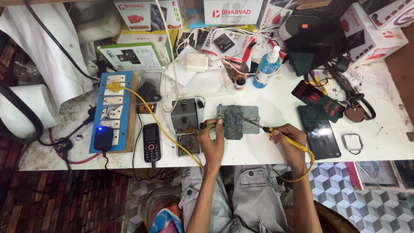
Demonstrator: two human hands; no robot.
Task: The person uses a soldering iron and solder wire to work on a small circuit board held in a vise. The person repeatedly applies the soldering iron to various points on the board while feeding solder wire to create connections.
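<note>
My left grip [212, 140] pinches a green-handled tool [210, 125] beside the circuit board [233, 122] in its metal holder [252, 113]; my right grip [288, 137] clasps the yellow soldering iron [269, 129], tip on the board. Bare counter [276, 101] lies beyond, then a blue bottle [265, 67] and boxes [233, 11] along the far edge.

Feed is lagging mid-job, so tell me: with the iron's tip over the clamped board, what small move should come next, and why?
Probably lower the soldering iron tip a touch onto the circuit board. The right hand holds it slanted with the tip over the board in the metal holder, and the left hand steadies a green-handled tool at the board's edge. Whether the tip touches is unclear.
</note>
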